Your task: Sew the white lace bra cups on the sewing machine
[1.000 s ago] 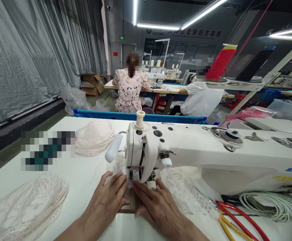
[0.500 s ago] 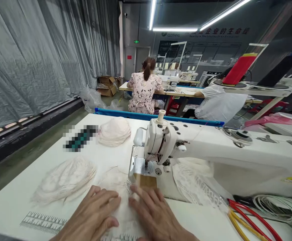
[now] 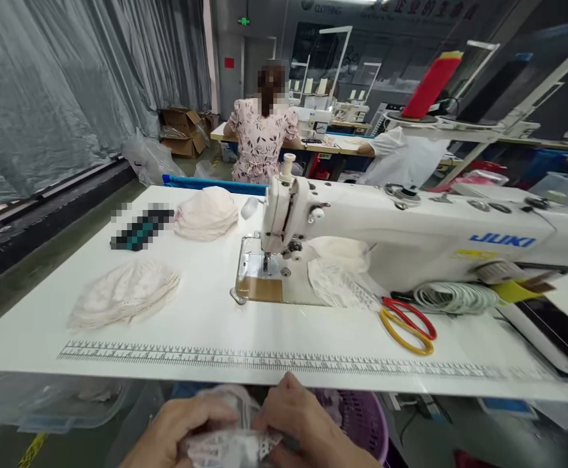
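Observation:
Both my hands are below the front edge of the white table, in my lap. My left hand and my right hand are closed together round a pale lace piece, somewhat blurred. A white JUKI sewing machine stands on the table ahead, its needle over the metal plate. Nothing lies under the needle. A stack of lace cups lies at the front left and another stack of lace cups lies further back.
Scissors with red and yellow handles, a coil of pale cord and more lace lie beside the machine. A purple basket sits under the table. Two people sit at a table behind. A printed ruler runs along the table's edge.
My hands have drawn back from the needle, pulled the lace piece off the table and dropped below its edge. The view has moved back from the machine.

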`<state>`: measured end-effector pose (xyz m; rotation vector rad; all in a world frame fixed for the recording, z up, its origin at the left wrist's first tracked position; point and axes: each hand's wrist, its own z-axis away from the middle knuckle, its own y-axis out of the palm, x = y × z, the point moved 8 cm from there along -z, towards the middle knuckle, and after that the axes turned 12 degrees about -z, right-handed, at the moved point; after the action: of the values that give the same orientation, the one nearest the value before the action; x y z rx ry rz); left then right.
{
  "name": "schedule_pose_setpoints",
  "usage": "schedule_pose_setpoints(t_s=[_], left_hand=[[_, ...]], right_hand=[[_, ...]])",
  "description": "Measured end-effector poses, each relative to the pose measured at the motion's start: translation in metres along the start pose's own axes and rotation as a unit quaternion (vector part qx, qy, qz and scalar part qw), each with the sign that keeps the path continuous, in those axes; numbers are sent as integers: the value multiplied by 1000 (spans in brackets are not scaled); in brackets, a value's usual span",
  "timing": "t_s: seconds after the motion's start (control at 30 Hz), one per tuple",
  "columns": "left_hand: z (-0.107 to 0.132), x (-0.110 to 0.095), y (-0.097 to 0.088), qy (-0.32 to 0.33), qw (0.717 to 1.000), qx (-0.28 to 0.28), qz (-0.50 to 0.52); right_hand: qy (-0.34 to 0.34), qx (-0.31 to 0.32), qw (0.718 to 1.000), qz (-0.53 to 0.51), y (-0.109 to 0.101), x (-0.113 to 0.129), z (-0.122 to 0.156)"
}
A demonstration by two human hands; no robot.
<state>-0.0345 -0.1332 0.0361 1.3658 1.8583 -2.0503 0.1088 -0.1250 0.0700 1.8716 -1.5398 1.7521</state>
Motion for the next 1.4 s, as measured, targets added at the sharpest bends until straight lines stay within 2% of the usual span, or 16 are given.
schedule_pose_setpoints(t_s=[0.03, 0.1, 0.17, 0.23, 0.4, 0.57, 0.73, 0.87, 1.03, 1.17, 1.27, 1.4], left_hand=[[-2, 0, 10, -32, 994, 68, 78], [-6, -5, 29, -97, 955, 171, 223], [-11, -7, 40, -168, 915, 195, 312], [-16, -7, 45, -211, 899, 184, 336], [-17, -10, 43, -208, 915, 176, 297], [-17, -14, 36, -216, 933, 159, 241], [-15, -17, 34, -208, 936, 160, 234], [-18, -14, 31, -200, 951, 136, 195], [-13, -7, 36, -223, 936, 146, 231], [-6, -2, 30, -228, 920, 144, 284], [-2, -4, 26, -232, 907, 162, 312], [1, -5, 29, -218, 914, 188, 287]], right_hand=[[55, 30, 997, -49, 0, -1, 3], [174, 76, 977, -100, -2, -6, 10], [269, 98, 952, -109, -6, -9, 17], [303, 111, 940, -114, -9, -7, 21], [247, 128, 950, -142, -8, -2, 23], [226, 70, 962, -134, -4, -11, 21], [241, 25, 948, -207, 1, -20, 20], [236, 50, 934, -262, 8, -17, 24], [271, 17, 946, -176, 3, -21, 27], [291, 40, 934, -204, 4, -23, 25], [279, 63, 942, -176, 0, -21, 23], [270, 90, 951, -119, -5, -17, 22]])
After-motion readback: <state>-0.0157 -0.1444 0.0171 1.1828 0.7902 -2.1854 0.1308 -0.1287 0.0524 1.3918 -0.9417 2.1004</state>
